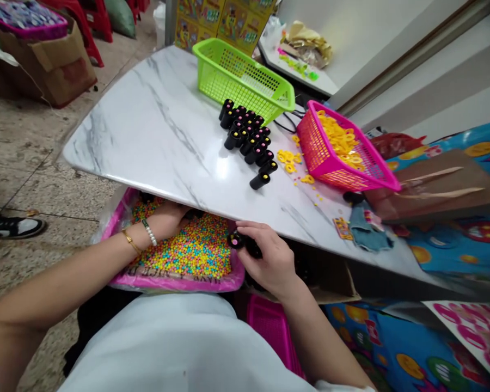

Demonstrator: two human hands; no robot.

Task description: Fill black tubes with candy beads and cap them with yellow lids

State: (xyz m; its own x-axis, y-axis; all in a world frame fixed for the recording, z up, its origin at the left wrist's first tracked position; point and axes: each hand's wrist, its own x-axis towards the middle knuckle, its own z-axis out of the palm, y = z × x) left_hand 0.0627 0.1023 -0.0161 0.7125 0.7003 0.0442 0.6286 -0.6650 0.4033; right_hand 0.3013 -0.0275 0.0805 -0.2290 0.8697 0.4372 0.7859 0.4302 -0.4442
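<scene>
My left hand (169, 219) reaches into a pink basin (224, 284) filled with small coloured balls (200, 247). Its fingers are curled and partly hidden by the table edge, at a black tube (194, 213). Beside the basin's right rim, my right hand (271, 258) is closed around a black tube (234, 240) with a pink ball showing in its end. Another dark piece shows under its fingers. On the table stands a cluster of black tubes (249, 133), upright, with pink or yellow balls in their tops.
A green basket (245, 81) stands behind the tubes on the marble-patterned table (147, 120). To the right, a pink basket (343, 177) holds yellow rings, with several loose ones (289, 160) beside it. Below the table are a magenta basket (269, 329) and an open carton (335, 280).
</scene>
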